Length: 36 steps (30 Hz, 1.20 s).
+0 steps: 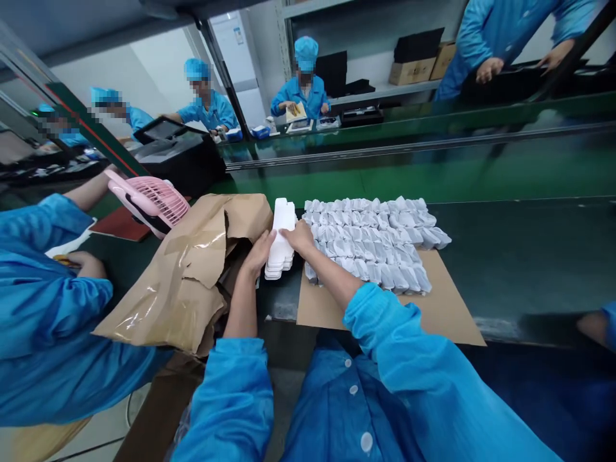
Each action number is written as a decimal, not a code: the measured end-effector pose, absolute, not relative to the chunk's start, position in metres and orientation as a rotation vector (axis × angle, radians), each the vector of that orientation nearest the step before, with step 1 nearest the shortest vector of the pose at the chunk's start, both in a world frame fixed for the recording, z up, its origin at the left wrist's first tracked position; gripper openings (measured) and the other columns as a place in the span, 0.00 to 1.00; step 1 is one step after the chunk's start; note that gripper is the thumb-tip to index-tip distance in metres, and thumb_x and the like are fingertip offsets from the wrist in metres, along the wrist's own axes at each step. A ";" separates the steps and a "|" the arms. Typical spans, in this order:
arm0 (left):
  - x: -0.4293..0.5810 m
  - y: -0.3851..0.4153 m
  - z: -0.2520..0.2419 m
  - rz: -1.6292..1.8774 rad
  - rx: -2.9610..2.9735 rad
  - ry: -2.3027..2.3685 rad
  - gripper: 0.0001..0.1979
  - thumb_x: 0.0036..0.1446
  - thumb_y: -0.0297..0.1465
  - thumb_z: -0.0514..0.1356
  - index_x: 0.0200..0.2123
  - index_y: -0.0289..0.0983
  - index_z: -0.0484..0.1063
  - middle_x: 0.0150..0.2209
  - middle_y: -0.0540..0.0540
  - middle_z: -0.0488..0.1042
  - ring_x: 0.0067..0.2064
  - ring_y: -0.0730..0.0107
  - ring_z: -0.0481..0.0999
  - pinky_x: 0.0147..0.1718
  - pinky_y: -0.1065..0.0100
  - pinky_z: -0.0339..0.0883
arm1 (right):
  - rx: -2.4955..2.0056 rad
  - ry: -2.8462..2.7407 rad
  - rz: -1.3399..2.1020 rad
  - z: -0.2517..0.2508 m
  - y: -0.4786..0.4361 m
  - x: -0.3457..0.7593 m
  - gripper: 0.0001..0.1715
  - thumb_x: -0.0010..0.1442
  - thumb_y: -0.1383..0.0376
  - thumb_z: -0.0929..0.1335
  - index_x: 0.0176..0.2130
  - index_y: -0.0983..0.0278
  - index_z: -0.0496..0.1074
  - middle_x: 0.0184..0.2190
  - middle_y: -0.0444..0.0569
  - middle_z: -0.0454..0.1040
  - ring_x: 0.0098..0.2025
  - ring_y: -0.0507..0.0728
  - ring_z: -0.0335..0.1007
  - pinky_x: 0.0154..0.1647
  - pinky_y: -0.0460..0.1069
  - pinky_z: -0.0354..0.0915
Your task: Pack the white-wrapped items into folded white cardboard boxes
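My thin, glossy blue work coat (337, 410), with round white buttons (366, 441), full sleeves (414, 362), gathered cuffs (359, 308); left hand (257, 253) and right hand (299, 236) bare.

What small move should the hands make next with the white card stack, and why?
Probably square up the white card stack between the left hand and right hand: its near end looks staggered, so pieces might slip.

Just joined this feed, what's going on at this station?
The person's left hand and right hand hold a stack of white folded cartons between them, beside torn kraft paper wrapping. To the right, rows of small white packets lie on a cardboard sheet on a dark conveyor belt. A co-worker's hand is at the left, near a pink fan.
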<state>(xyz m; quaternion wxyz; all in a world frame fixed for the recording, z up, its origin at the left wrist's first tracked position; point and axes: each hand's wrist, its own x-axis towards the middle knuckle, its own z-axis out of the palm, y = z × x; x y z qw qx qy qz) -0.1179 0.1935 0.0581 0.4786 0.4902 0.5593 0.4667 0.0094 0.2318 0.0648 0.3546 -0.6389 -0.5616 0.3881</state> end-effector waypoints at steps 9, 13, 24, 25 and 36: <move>-0.128 0.132 0.077 1.307 1.422 1.543 0.30 0.55 0.39 0.66 0.60 0.39 0.66 0.66 0.39 0.61 0.68 0.53 0.58 0.66 0.53 0.50 | -1.745 -1.467 0.970 0.092 0.234 0.024 0.20 0.66 0.59 0.67 0.55 0.65 0.68 0.53 0.54 0.70 0.51 0.59 0.71 0.50 0.59 0.70; -0.121 0.122 0.100 1.483 1.375 1.496 0.34 0.53 0.44 0.66 0.61 0.39 0.64 0.65 0.37 0.62 0.66 0.52 0.61 0.62 0.54 0.58 | -1.508 -1.601 1.051 0.126 0.213 0.043 0.15 0.67 0.59 0.67 0.48 0.68 0.71 0.45 0.51 0.74 0.43 0.56 0.73 0.44 0.54 0.72; 0.002 0.043 0.058 1.531 1.049 1.159 0.22 0.57 0.44 0.62 0.50 0.37 0.71 0.39 0.44 0.79 0.36 0.68 0.79 0.33 0.70 0.73 | -1.450 -2.160 0.322 0.077 0.033 0.168 0.51 0.55 0.61 0.74 0.69 0.63 0.49 0.51 0.59 0.72 0.50 0.67 0.71 0.46 0.59 0.69; 0.003 0.039 0.055 1.472 1.057 1.142 0.21 0.56 0.45 0.62 0.47 0.37 0.73 0.36 0.45 0.79 0.33 0.69 0.78 0.31 0.70 0.73 | -1.474 -2.206 0.285 0.072 0.023 0.178 0.49 0.57 0.62 0.72 0.69 0.63 0.48 0.50 0.59 0.72 0.49 0.66 0.72 0.46 0.59 0.70; -0.047 0.038 0.095 0.507 1.580 0.924 0.14 0.58 0.39 0.62 0.42 0.40 0.81 0.35 0.43 0.82 0.34 0.66 0.79 0.31 0.72 0.70 | -1.117 -2.534 1.040 0.090 0.014 0.250 0.26 0.66 0.59 0.66 0.62 0.56 0.63 0.55 0.50 0.73 0.52 0.60 0.72 0.48 0.52 0.64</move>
